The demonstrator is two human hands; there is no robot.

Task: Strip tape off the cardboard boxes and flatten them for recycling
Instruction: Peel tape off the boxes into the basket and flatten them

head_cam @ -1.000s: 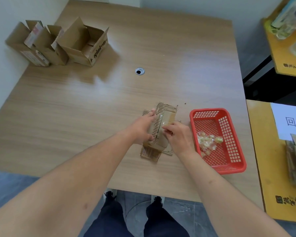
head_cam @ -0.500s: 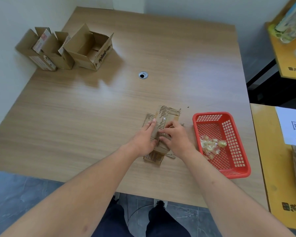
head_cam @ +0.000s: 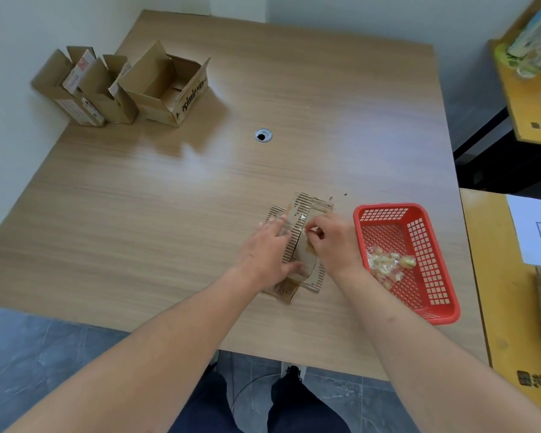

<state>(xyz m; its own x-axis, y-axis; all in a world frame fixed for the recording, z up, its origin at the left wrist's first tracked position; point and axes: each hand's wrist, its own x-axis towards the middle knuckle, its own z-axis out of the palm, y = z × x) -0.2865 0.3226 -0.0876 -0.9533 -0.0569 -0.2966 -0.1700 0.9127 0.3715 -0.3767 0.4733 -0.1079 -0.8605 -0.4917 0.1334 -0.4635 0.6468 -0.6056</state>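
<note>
A flattened, torn cardboard box [head_cam: 306, 207] with exposed corrugation lies on the wooden table [head_cam: 169, 214] near its front edge. My left hand [head_cam: 267, 253] presses flat on the box's left side, thumb against the lower edge. My right hand [head_cam: 330, 240] has its fingers curled and pinches a strip of clear tape [head_cam: 300, 221] at the box's middle. Three open cardboard boxes [head_cam: 166, 85] stand at the far left corner.
A red plastic basket [head_cam: 431, 295] with crumpled tape wads [head_cam: 388, 265] sits just right of the box. A cable hole [head_cam: 263, 135] marks the table's middle. Yellow boards and a white paper sign [head_cam: 534, 229] lie on a surface at the right.
My right hand has curled tighter on the tape at the box's middle. My left hand stays pressed on the box. The camera view shifted slightly.
</note>
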